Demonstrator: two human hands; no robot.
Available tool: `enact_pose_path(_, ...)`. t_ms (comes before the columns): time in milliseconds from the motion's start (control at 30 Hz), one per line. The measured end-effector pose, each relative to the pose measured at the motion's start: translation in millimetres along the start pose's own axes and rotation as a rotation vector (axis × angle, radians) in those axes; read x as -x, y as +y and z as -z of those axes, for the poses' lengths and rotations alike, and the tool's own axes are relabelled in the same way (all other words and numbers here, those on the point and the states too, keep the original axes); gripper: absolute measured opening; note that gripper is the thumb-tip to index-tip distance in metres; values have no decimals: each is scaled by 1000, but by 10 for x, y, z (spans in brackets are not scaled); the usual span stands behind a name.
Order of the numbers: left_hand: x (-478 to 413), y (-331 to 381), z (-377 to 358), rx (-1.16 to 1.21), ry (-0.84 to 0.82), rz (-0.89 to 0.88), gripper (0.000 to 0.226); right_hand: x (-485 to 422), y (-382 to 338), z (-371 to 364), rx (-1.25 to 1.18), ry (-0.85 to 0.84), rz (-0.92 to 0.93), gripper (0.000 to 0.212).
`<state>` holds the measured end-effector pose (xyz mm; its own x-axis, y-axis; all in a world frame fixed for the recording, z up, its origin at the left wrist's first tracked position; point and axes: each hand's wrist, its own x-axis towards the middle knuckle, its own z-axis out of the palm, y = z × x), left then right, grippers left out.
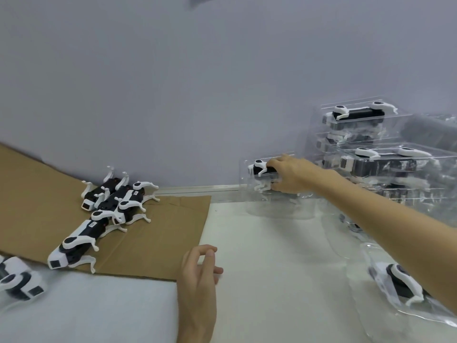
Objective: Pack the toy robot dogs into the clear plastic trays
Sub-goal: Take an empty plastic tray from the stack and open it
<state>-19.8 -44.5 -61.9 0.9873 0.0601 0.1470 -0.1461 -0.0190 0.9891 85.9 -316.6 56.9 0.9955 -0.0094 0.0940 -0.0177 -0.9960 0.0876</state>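
Several black-and-white toy robot dogs (116, 201) lie in a heap on a brown cardboard sheet (160, 233) at the left. My right hand (291, 177) reaches far forward and grips a clear plastic tray (249, 191) holding one toy dog (259, 167), close to the wall. My left hand (197, 276) hovers over the white table near the cardboard's front edge, fingers loosely curled, holding nothing. Filled trays (358, 115) are stacked at the right.
Another packed tray (400, 280) lies at the near right under my forearm. One more toy dog (19, 280) sits at the left edge of the table. A pale wall (197, 95) stands directly behind the table.
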Motion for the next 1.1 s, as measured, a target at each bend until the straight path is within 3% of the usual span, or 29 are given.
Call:
enact_pose_path(333,26,24,-9,-20,31,-11,24,240,-267,-350,267,209,-68,71)
enact_pose_path(800,25,16,-13,-22,47,-7,26,155,-99,-206,58,216,-131,64)
enact_pose_path(867,24,14,-9,-25,54,-6,26,164,-111,-197,59,176,-127,74)
enact_pose_path(967,25,9,-14,-32,41,-3,25,230,-111,-252,187,135,-79,109)
enact_pose_path(1100,25,10,-17,-38,34,-17,25,253,-34,-373,309,229,-59,111)
